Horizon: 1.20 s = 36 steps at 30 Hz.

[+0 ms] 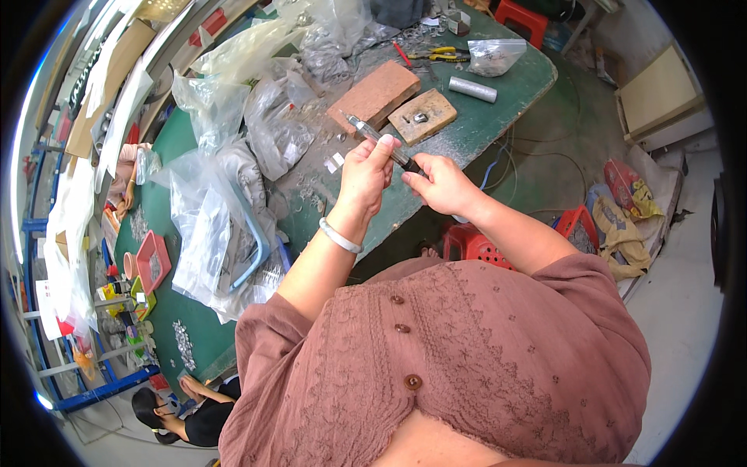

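A green work table (484, 123), its far end cut off at the top of the view, spreads beneath crumpled clear plastic bags (202, 218) whose contents are hard to make out. A reddish brick (377, 95) lies beyond the hands, beside a smaller wooden block (439, 110). The left hand (364, 173), raised from a bent elbow, grips a slim pen-like tool (366, 128), thumb laid on its barrel, other fingers partly hidden. The right hand (443, 183), reaching in from the right, curls around the tool's dark rear end, its palm out of sight. The tool slants up and left, its tip over the brick in view; contact cannot be told. A small silvery metal piece (421, 118), its detail unclear, sits on the block.
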Each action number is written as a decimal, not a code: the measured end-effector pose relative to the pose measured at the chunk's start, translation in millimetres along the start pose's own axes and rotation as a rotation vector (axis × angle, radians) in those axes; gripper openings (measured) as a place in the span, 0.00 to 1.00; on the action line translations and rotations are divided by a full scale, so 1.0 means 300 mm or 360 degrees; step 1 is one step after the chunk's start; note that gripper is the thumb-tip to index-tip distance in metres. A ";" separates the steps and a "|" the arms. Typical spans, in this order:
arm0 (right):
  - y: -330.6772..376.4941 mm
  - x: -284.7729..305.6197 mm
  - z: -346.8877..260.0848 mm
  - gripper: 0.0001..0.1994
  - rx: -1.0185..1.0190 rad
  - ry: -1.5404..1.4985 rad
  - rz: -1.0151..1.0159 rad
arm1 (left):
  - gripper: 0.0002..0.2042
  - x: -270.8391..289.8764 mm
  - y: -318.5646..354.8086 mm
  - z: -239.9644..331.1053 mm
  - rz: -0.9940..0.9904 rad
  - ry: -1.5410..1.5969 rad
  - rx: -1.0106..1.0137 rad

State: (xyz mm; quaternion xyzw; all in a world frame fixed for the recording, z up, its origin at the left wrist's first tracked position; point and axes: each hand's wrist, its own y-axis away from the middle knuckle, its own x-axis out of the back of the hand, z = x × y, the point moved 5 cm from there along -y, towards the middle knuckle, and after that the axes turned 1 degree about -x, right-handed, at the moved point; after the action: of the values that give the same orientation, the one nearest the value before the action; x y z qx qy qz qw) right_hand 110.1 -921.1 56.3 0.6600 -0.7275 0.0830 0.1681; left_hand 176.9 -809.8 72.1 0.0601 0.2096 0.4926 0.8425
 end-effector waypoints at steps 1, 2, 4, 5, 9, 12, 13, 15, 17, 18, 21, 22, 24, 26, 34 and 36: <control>0.000 -0.002 -0.002 0.13 -0.0001 0.0020 0.0023 | 0.10 0.002 -0.001 0.001 -0.0003 0.0001 0.0000; 0.001 -0.004 -0.007 0.13 0.0026 0.0033 0.0046 | 0.10 0.005 -0.001 -0.001 -0.0001 0.0006 0.0004; 0.005 -0.011 -0.015 0.14 0.0078 0.0054 0.0087 | 0.10 0.014 0.003 -0.006 0.0008 0.0016 0.0016; 0.004 -0.014 -0.018 0.13 0.0080 0.0070 0.0073 | 0.10 0.018 0.004 -0.003 0.0015 -0.0004 0.0015; -0.001 -0.035 -0.008 0.11 0.0005 -0.0159 -0.0092 | 0.10 0.030 0.008 -0.014 -0.0020 -0.0005 0.0081; -0.001 -0.048 -0.011 0.08 -0.0193 -0.0762 -0.0227 | 0.13 0.049 0.030 -0.042 -0.0161 0.0236 0.0249; 0.000 -0.046 -0.004 0.07 -0.0242 -0.0889 -0.0260 | 0.15 0.054 0.042 -0.053 -0.0171 0.0391 0.0335; 0.013 -0.037 -0.003 0.06 -0.0338 -0.1054 -0.0282 | 0.21 0.070 0.068 -0.070 -0.0404 0.0771 0.0469; 0.014 -0.031 0.000 0.05 -0.0353 -0.1073 -0.0266 | 0.19 0.091 0.096 -0.074 -0.0580 0.1005 0.0507; 0.010 -0.028 0.003 0.05 -0.0361 -0.1084 -0.0257 | 0.18 0.086 0.118 -0.058 -0.0596 0.1035 0.0518; 0.006 -0.023 -0.023 0.05 -0.0395 -0.1106 -0.0289 | 0.18 0.101 0.154 -0.044 -0.0582 0.0907 0.0420; 0.007 -0.028 -0.034 0.05 -0.0403 -0.1091 -0.0279 | 0.18 0.109 0.162 -0.048 -0.0513 0.0836 0.0388; 0.010 -0.046 -0.050 0.07 -0.0365 -0.1078 -0.0318 | 0.19 0.126 0.179 -0.055 -0.0377 0.0688 0.0322; 0.011 -0.069 -0.066 0.09 -0.0363 -0.1043 -0.0361 | 0.19 0.136 0.196 -0.061 -0.0301 0.0642 0.0303; 0.020 -0.139 -0.058 0.09 -0.0458 -0.0940 -0.0459 | 0.18 0.156 0.219 -0.078 -0.0109 0.0275 0.0165; 0.021 -0.149 -0.059 0.08 -0.0438 -0.0920 -0.0450 | 0.16 0.162 0.226 -0.082 -0.0077 0.0252 0.0173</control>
State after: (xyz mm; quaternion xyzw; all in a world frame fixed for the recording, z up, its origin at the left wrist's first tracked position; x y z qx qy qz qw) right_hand 109.4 -872.5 57.6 0.7216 -0.6507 -0.2303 0.0522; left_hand 132.9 -736.5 56.5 0.0615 0.3034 0.4631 0.8305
